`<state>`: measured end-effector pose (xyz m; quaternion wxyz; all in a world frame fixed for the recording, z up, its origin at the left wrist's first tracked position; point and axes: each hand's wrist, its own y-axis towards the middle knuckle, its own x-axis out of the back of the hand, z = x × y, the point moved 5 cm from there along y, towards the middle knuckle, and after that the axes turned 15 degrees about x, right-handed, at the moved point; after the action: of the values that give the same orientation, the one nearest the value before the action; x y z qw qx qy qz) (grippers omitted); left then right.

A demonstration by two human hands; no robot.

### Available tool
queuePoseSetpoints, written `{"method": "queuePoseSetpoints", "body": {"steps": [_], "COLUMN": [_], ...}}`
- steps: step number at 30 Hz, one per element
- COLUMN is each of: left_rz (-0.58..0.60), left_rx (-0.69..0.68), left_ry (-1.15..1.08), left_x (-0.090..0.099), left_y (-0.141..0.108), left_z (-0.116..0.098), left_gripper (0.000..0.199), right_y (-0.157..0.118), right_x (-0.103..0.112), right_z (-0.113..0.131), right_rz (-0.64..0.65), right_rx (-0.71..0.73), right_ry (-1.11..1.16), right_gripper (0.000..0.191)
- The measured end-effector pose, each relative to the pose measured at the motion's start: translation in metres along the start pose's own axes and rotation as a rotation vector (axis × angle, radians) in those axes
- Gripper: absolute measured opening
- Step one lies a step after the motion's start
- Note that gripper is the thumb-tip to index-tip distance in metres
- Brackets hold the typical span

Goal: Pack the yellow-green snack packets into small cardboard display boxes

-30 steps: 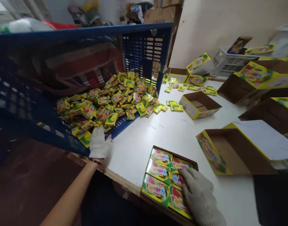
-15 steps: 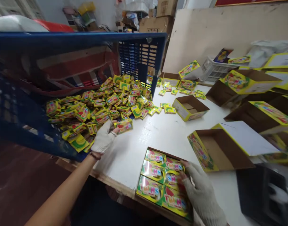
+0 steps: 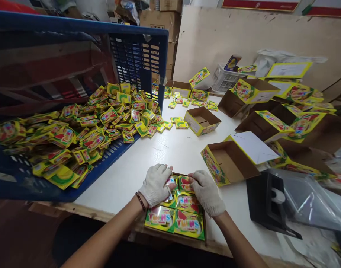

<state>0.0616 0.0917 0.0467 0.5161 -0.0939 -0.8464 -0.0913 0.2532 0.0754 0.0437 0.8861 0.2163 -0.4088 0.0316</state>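
Observation:
A shallow box filled with yellow-green TWINS packs (image 3: 188, 223) rests at the table's near edge. My left hand (image 3: 157, 185), in a white fingerless glove with a beaded bracelet at the wrist, lies over its upper left part, fingers spread across the packs. On the upper right, my right hand (image 3: 206, 192), gloved alike, has its fingertips at the box's far edge and a pack there. Neither hand visibly lifts anything. To the left, a blue crate (image 3: 156, 56) lies on its side with a heap of small packs (image 3: 92, 137) spilling toward the table.
Open cardboard boxes (image 3: 228, 160) stand right of the hands, with another open box (image 3: 202, 121) farther back. Loose packs (image 3: 181, 124) lie behind. A black tape dispenser (image 3: 267, 201) sits at the right. A white basket (image 3: 226, 78) stands by the wall.
My left hand has moved from the heap, where it held a pack, over to the filled box. The view has shifted right, and my right hand now rests over the box's upper right.

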Motion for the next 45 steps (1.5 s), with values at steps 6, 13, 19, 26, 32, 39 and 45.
{"method": "queuePoseSetpoints", "body": {"steps": [6,13,19,26,32,39,45], "left_rz": [0.053,-0.008,-0.363,-0.492,-0.301,-0.043,0.090], "left_rx": [0.028,-0.013,0.108,0.826,0.789,0.402,0.105], "left_ry": [0.090,-0.039,-0.026,0.479,0.364,-0.206,-0.524], "left_x": [-0.010,-0.016,0.020,0.145,0.156,0.072,0.042], "left_y": [-0.006,-0.007,0.006,0.024,0.024,-0.022,-0.052], "left_z": [0.002,0.003,0.057,0.193,0.219,0.109,0.038], "left_gripper": [0.048,0.047,0.053,0.071,0.040,0.048,0.054], "right_y": [-0.010,-0.015,-0.026,-0.042,-0.041,-0.022,0.002], "right_x": [-0.024,-0.032,-0.038,-0.065,-0.062,-0.026,-0.023], "right_z": [0.002,0.009,0.026,0.038,0.037,0.076,0.103], "right_rz": [0.021,0.387,0.326,0.412,0.322,-0.088,0.101], "right_rx": [0.201,0.210,0.222,0.305,0.347,0.497,0.432], "right_ry": [-0.432,-0.661,-0.784,-0.667,-0.616,-0.194,0.162], "right_gripper": [0.036,0.049,0.061,0.051,0.046,0.068,0.028]}}
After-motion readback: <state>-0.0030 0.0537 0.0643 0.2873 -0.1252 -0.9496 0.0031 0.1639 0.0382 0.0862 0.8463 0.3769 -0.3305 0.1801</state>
